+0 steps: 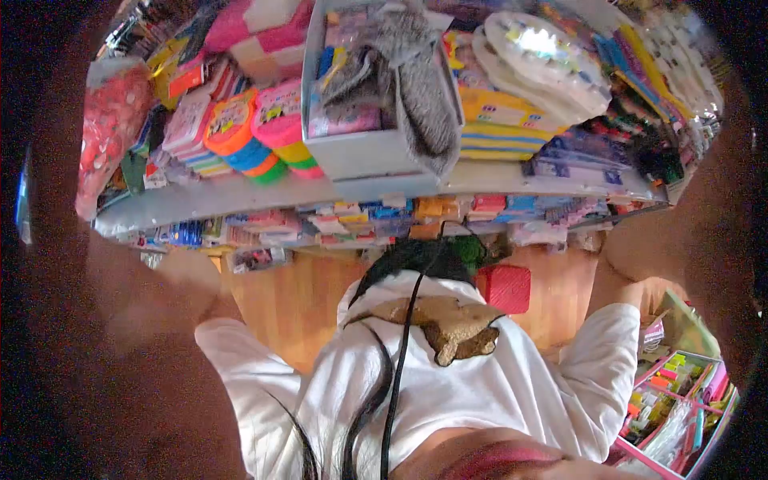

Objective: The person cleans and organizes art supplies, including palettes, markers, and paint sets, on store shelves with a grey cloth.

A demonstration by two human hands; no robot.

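Note:
Both my arms are raised from white sleeves toward the camera. My left hand [152, 368] is a large dark blur at the left edge, very near the lens; its fingers cannot be made out. At the right edge my right hand [712, 216] is equally dark and blurred, with its fingers hidden. Whether either holds anything does not show. In front, a light grey box [364, 164] on the shelf holds a fuzzy grey cloth item [428, 108] that hangs over its edge. Orange and pink round containers [232, 128] stand left of the box.
The shelf edge [224, 204] runs across in front of me, with packed goods above and below. A red stool or box [506, 289] stands on the wooden floor [276, 300]. At the lower right is a divided tray [676, 396] of small items. A black cord hangs down the middle.

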